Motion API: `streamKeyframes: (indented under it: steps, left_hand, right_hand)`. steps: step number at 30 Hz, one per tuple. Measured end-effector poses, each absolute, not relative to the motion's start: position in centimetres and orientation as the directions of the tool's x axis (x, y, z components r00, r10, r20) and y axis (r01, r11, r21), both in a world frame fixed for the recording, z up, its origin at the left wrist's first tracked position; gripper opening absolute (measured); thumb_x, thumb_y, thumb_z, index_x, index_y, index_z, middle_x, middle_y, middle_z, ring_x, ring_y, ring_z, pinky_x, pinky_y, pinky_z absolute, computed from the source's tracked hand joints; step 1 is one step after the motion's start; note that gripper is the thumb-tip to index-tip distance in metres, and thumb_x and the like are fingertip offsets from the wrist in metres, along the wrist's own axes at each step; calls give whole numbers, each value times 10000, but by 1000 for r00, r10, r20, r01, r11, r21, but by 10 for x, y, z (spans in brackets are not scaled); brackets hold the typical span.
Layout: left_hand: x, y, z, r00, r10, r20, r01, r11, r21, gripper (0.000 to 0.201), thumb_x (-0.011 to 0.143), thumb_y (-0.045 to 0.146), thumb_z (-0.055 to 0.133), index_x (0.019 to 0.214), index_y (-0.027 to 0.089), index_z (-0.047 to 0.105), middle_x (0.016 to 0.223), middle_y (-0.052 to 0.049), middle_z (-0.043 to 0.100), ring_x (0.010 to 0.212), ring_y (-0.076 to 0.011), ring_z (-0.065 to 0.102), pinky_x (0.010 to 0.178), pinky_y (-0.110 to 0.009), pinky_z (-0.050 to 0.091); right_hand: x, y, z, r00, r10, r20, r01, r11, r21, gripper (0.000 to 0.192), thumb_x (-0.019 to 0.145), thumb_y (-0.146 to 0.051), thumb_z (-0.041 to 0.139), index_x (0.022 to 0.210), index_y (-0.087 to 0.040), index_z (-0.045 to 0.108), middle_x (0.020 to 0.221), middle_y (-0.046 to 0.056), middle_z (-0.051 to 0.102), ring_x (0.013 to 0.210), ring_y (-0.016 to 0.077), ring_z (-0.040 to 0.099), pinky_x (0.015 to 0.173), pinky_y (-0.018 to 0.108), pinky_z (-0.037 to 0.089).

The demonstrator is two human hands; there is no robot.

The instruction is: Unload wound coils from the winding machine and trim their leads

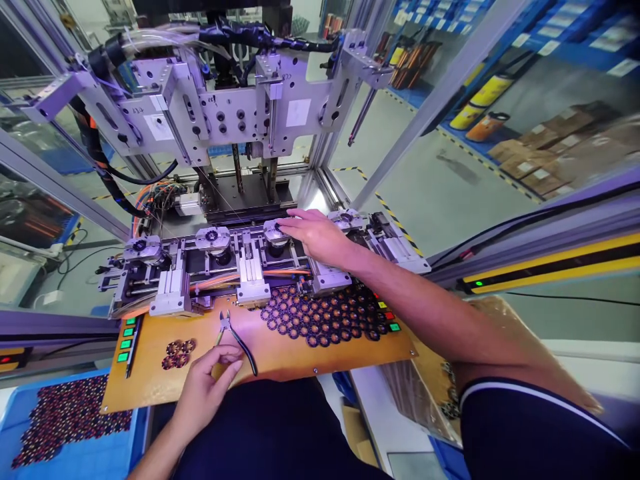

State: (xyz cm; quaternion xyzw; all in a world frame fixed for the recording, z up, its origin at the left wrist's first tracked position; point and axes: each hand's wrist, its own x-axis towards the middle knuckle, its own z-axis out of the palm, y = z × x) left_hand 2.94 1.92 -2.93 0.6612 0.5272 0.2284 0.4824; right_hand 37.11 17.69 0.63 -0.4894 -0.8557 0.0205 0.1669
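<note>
My right hand [317, 235] reaches over the third clamp fixture [275, 231] of the machine, fingers stretched out, with the fingertips at the dark round part on its top. Whether they touch it I cannot tell. My left hand [209, 381] hovers low at the front of the orange-brown board [280, 367], loosely curled, with nothing visible in it. Beside its fingers lie diagonal cutters [241, 343], jaws spread; one handle is partly hidden by the hand. Many dark rings [320, 317] lie on the board right of the cutters. Several copper-wound rings [177, 353] form a small group at left.
Other clamp fixtures [213, 237] stand in the same row. Above them hangs the machine head [225, 113] with rods and cables. Green buttons [126, 340] and a pen [133, 350] are at the board's left edge. A blue tray [113, 457] holds many small rings.
</note>
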Motion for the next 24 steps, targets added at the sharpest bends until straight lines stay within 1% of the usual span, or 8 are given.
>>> streamKeyframes:
  steps: [6, 9, 12, 16, 18, 20, 22, 24]
  left_hand:
    - [42, 31, -43, 503, 863, -49, 528, -262, 807, 177, 916, 297, 591, 1016, 214, 711, 952, -78, 750, 875, -212, 708, 817, -321, 544]
    - [53, 40, -61, 559, 828, -43, 536, -322, 781, 199, 909, 290, 592, 1049, 216, 712, 1035, -103, 734, 987, -245, 688, 906, -370, 519]
    - [65, 45, -78, 610, 791, -48, 549, -378, 745, 282, 913, 277, 569, 1164, 219, 685, 1124, -131, 684, 1083, -279, 636, 989, -445, 469]
    - [78, 48, -91, 655, 754, -59, 547, -418, 725, 358, 893, 230, 557, 1241, 229, 643, 1034, -109, 621, 984, -270, 607, 934, -482, 482]
    - [81, 49, -94, 660, 749, -57, 536, -416, 734, 337, 879, 217, 567, 1205, 225, 651, 1019, -99, 596, 964, -267, 589, 924, -493, 476]
    - [82, 50, -96, 650, 758, -52, 519, -394, 759, 261, 874, 225, 584, 1120, 209, 666, 1060, -108, 586, 999, -274, 572, 950, -506, 452]
    - [82, 50, -95, 633, 772, -51, 491, -350, 798, 137, 875, 240, 597, 981, 190, 669, 1074, -116, 592, 1029, -280, 562, 982, -517, 419]
    - [80, 50, -90, 617, 785, -59, 445, -286, 849, 83, 881, 260, 609, 868, 182, 636, 1030, -107, 614, 1029, -274, 568, 992, -502, 407]
  right_hand:
    - [363, 173, -2, -434, 857, 279, 842, 496, -212, 559, 777, 59, 463, 1258, -155, 651, 1415, 75, 573, 1374, 294, 447, 1088, 520, 405]
    - [362, 174, -2, -419, 861, 290, 843, 487, -229, 506, 808, 44, 464, 1238, -132, 664, 1389, 92, 594, 1367, 294, 459, 1094, 515, 417]
    - [361, 167, 6, -395, 864, 311, 843, 476, -251, 412, 875, -23, 485, 1239, -103, 661, 1396, 120, 583, 1379, 303, 446, 1112, 529, 418]
    - [351, 129, 27, -332, 794, 509, 801, 522, -292, 397, 922, -127, 540, 1313, -114, 607, 1438, 135, 541, 1389, 295, 438, 1160, 546, 389]
    - [342, 99, 34, -330, 730, 598, 757, 583, -294, 397, 923, -123, 550, 1317, -103, 596, 1418, 157, 555, 1372, 289, 461, 1168, 528, 397]
    - [332, 67, 33, -339, 694, 636, 713, 630, -308, 391, 920, -104, 554, 1310, -103, 592, 1398, 179, 566, 1351, 282, 487, 1148, 511, 430]
    - [324, 39, 21, -313, 689, 653, 670, 648, -362, 396, 915, -84, 561, 1308, -124, 587, 1361, 183, 594, 1316, 274, 524, 1104, 502, 478]
    - [317, 18, 5, -280, 727, 627, 632, 631, -449, 393, 919, -85, 568, 1305, -158, 586, 1303, 160, 636, 1247, 260, 579, 1054, 487, 518]
